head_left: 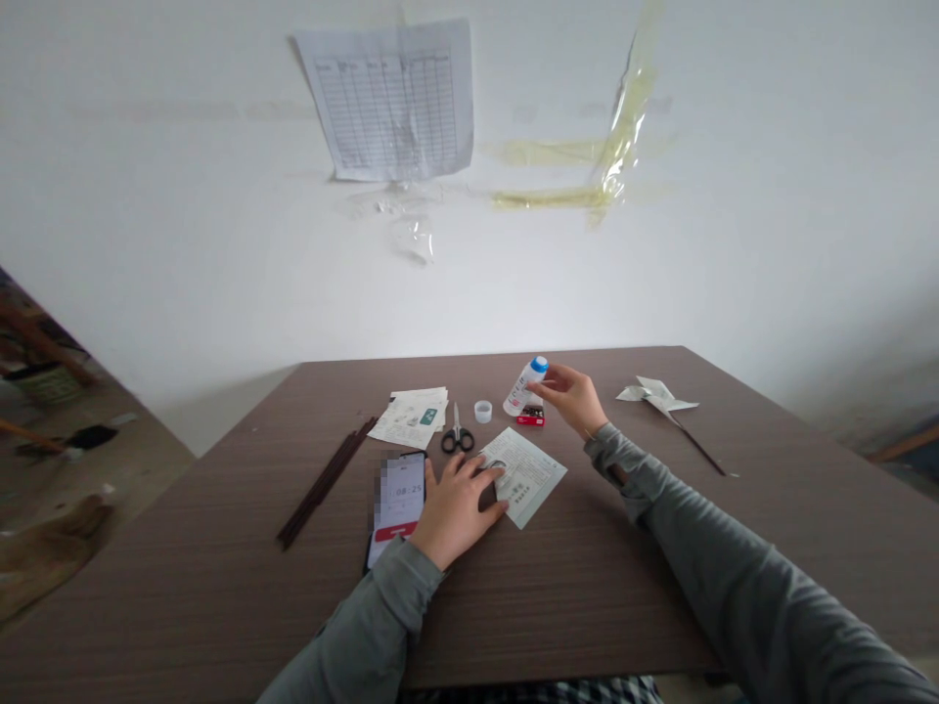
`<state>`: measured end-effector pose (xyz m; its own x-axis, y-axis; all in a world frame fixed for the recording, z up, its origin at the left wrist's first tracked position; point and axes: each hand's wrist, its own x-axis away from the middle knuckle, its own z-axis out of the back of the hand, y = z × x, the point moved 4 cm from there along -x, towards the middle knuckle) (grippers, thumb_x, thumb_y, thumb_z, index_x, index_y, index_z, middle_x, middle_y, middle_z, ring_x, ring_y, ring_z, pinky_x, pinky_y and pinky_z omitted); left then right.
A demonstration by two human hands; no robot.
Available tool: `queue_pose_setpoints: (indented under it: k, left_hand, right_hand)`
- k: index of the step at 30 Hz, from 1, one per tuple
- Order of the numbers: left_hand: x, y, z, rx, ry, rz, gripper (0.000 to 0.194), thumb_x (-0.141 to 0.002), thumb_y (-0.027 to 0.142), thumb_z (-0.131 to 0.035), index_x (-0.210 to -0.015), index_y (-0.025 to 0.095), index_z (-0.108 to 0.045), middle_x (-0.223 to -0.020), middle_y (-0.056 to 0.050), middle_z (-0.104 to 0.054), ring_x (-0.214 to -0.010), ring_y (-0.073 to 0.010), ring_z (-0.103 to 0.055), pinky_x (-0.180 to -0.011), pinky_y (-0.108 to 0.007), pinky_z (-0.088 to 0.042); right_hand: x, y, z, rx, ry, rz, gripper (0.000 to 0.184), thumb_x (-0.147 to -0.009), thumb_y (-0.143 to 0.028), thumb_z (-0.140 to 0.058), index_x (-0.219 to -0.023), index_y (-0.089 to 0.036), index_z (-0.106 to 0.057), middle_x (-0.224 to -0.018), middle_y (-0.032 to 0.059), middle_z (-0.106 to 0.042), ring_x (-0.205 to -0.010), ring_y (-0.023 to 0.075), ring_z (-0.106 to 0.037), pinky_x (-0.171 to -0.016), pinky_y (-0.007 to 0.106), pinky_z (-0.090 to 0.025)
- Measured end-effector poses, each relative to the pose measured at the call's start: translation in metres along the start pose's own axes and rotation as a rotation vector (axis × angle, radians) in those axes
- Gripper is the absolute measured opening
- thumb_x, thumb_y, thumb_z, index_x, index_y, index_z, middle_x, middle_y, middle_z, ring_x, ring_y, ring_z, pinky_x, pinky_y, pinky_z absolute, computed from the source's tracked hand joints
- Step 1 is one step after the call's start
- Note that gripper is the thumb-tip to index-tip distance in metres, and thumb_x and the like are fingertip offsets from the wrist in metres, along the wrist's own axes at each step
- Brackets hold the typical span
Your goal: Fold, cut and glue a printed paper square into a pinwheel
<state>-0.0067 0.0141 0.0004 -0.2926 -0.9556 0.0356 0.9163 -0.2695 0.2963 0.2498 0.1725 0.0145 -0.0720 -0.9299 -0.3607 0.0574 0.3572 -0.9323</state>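
Note:
My right hand (pixel 574 399) grips a white glue bottle (pixel 522 389) with a blue cap, tilted to the right beside a small red box (pixel 531 417). Spread flat, my left hand (pixel 462 504) rests with its fingertips at the left edge of a square sheet of printed paper (pixel 528 477). That sheet lies turned like a diamond on the table. Just beyond my left fingers are black-handled scissors (pixel 457 439), their blades pointing away. A small clear plastic cup (pixel 482 412) stands between the scissors and the bottle.
A phone (pixel 401 489) showing a timer lies left of my left hand. Dark thin sticks (pixel 327 484) are bundled farther left, near a stack of printed papers (pixel 411 417). On the right lies a paper pinwheel (pixel 658 394) on a stick. A wall bounds the table's (pixel 587 606) far edge.

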Motion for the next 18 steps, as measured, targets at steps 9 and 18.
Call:
queue_pose_setpoints:
  k: [9,18]
  left_hand:
    - [0.003,0.000,0.004,-0.016,-0.038,0.020,0.059,-0.120,0.036,-0.086,-0.178,0.043,-0.083,-0.197,-0.011,-0.071,-0.193,-0.0538,-0.051,-0.155,-0.099,-0.031]
    - [0.004,-0.001,0.004,-0.012,-0.036,-0.002,0.058,-0.121,0.037,-0.082,-0.180,0.038,-0.082,-0.198,-0.014,-0.069,-0.191,-0.0556,-0.051,-0.153,-0.101,-0.031]
  right_hand:
    - [-0.018,0.007,-0.029,0.136,0.000,-0.015,0.053,-0.074,-0.058,-0.120,-0.108,-0.027,-0.094,-0.111,0.0121,-0.102,-0.114,0.0433,-0.101,-0.103,0.056,-0.085]
    - [-0.022,0.016,-0.038,0.240,-0.015,-0.048,0.030,-0.080,-0.028,-0.112,-0.106,-0.028,-0.098,-0.106,0.0066,-0.102,-0.109,0.0396,-0.102,-0.105,0.054,-0.084]
